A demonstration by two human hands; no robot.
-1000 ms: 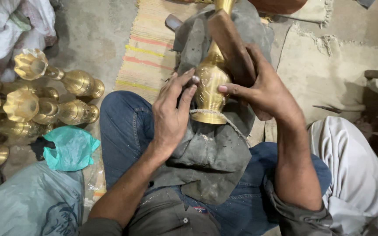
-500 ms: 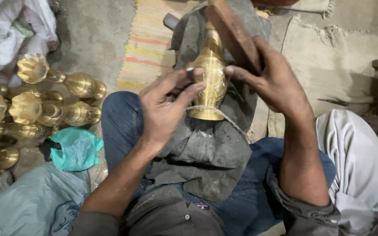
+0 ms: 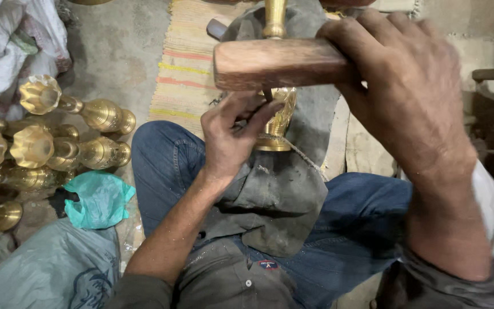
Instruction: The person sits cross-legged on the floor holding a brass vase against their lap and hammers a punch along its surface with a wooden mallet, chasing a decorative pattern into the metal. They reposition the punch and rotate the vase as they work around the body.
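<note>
Seated on the floor, you gripped a wooden mallet [image 3: 275,63] in your right hand [image 3: 407,109], fingers closed round its handle end, its head raised just above a brass stem piece [image 3: 279,117] that stood upright on the grey cloth [image 3: 275,194] across your lap. Your left hand [image 3: 232,134] pinched a slim dark punch [image 3: 267,95] against the brass, fingers closed on it. The work looked to be at the chasing stage; the next strike called for the mallet to land squarely on the punch, clear of your left fingertips. Finished fluted brass pieces [image 3: 58,143] lay heaped to your left, near a crumpled teal bag [image 3: 99,197] and a striped mat [image 3: 187,68].
</note>
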